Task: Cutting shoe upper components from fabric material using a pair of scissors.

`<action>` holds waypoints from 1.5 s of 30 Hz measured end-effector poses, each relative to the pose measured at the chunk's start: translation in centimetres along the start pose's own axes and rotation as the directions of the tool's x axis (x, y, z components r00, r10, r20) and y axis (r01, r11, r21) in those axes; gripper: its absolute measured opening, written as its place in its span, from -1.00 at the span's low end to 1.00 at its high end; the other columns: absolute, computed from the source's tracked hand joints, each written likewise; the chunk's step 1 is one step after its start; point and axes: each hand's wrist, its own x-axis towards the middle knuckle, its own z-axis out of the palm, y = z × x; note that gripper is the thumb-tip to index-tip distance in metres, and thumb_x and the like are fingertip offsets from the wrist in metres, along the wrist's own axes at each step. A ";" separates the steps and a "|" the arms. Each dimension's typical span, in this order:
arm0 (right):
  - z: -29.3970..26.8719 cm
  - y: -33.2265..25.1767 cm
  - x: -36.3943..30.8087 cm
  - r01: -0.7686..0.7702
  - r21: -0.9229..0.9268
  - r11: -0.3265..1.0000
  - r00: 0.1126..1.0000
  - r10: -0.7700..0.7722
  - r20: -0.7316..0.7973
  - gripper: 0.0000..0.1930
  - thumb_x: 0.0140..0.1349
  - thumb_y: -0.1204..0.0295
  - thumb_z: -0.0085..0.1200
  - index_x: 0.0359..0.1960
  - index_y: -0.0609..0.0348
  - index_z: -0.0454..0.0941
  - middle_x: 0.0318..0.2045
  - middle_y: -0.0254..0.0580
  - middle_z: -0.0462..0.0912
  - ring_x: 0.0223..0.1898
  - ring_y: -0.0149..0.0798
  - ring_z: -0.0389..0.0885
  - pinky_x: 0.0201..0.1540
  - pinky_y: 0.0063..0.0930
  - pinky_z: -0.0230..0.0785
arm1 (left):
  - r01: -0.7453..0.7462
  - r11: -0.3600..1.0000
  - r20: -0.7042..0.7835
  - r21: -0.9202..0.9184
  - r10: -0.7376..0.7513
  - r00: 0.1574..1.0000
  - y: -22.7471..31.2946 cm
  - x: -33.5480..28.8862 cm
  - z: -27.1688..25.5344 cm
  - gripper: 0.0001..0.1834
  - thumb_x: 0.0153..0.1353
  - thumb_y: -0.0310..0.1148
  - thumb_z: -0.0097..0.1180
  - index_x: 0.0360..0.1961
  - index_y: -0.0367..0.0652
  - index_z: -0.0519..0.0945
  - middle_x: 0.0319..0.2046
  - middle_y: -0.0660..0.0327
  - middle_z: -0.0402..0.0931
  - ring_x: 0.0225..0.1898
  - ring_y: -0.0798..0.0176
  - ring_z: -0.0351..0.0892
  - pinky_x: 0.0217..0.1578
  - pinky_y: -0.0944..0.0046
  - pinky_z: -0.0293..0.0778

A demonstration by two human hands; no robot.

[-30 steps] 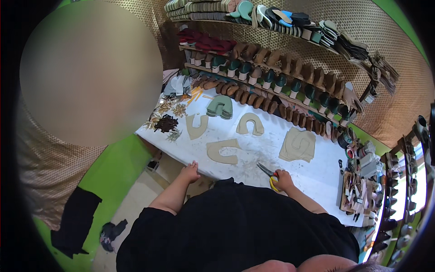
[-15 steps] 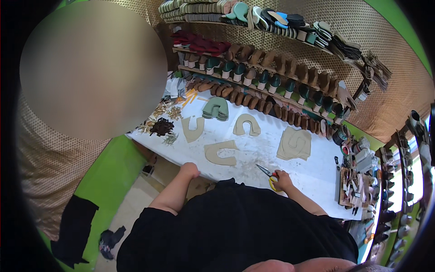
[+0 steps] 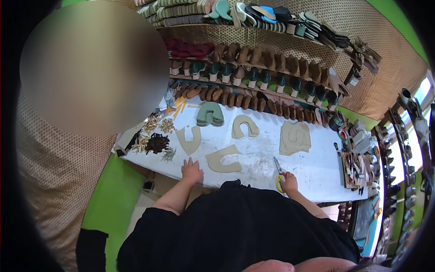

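My right hand is closed on the yellow and red handles of a pair of scissors, whose blades point away from me over the white-covered table. Fingers spread, my left hand rests at the table's near edge and holds nothing. Between the hands and a little farther off lies a beige U-shaped piece. Beyond it are another beige U-shaped piece and a beige arch-shaped piece. A stack of beige sheets with a curved outline lies to the right.
A stack of green arch-shaped pieces stands toward the back. Dark brown strips and gold-coloured bits are heaped at the left. A tool rack stands at the right edge. Shelves of shoes line the back.
My left hand has come up from beside the table onto its near edge, and its fingers have spread. The scissors have turned, their tips swinging rightward and farther away. The whole view has shifted slightly.
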 end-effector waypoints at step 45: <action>-2.2 3.5 -0.4 0.028 0.150 0.988 0.991 -0.047 0.125 -0.32 -0.20 0.39 0.36 0.13 0.06 0.55 -0.08 -0.09 0.68 -0.03 -0.12 0.65 0.09 -0.34 0.48 | 0.213 0.962 0.279 -0.173 -0.159 0.947 3.9 5.6 0.1 -0.23 0.17 0.13 0.15 0.43 0.49 0.22 0.53 -0.10 -0.47 0.50 -0.41 -0.50 0.38 -0.39 -0.22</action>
